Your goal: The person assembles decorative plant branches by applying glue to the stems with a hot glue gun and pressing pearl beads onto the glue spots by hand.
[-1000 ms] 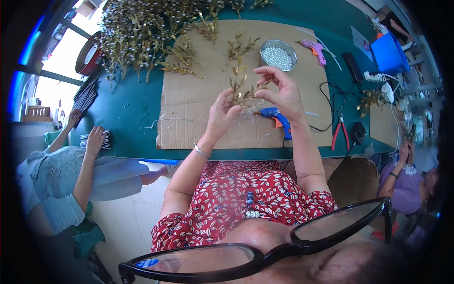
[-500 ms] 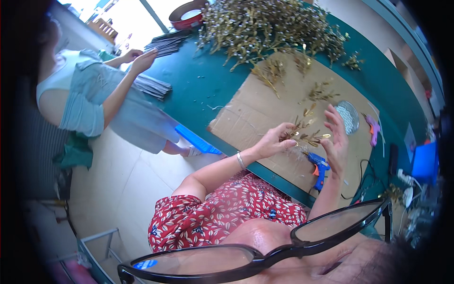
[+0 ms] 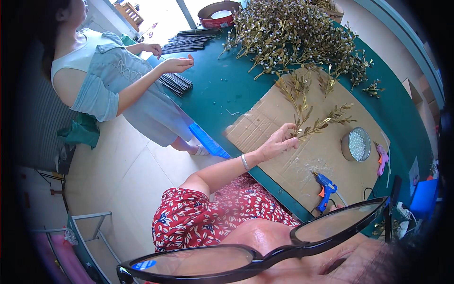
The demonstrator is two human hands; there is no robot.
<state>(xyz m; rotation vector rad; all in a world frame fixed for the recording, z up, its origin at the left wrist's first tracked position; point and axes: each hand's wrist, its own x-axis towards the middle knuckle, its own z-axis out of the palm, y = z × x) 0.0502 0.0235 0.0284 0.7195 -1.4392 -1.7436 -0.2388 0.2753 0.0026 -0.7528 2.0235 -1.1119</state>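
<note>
While the left hand point(image 3: 279, 142) pinches the gold sprig point(image 3: 321, 124) by its stem end, fingers closed on it, the sprig's long axis runs up-right over the cardboard sheet point(image 3: 283, 165), centre-right of frame. Right hand not visible.

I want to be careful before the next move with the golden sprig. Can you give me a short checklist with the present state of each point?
1. Left hand holds the golden sprig: ok.
2. Right hand in view: not ok, hidden behind the glasses.
3. Blue glue gun lies on the cardboard sheet, apart from the sprig: ok.
4. Round tin of white beads upright: ok.
5. Glue gun hot: cannot tell.
</note>
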